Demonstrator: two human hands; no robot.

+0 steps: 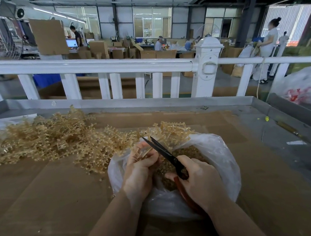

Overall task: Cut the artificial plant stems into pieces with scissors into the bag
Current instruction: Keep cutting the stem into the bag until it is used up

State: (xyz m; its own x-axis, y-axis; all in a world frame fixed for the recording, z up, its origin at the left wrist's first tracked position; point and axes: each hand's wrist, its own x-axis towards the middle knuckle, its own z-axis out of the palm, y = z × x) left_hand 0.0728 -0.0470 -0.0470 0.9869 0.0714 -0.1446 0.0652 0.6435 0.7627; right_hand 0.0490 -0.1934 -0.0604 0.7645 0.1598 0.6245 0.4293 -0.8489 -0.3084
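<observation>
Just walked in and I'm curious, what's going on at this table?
A person is cutting tan plastic plant stems into a bag. The left hand holds a stem over the bag, and the right hand grips scissors, blades open at the stem. Cut pieces already lie in the bag. A pile of uncut stems waits on the cardboard.

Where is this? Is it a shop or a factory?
Most likely a factory or packing workshop. Cardboard boxes are stacked across a big hall where workers stand at tables, and a heap of artificial plant stems lies on a cardboard-covered workbench, being cut with scissors into a plastic bag.
</observation>
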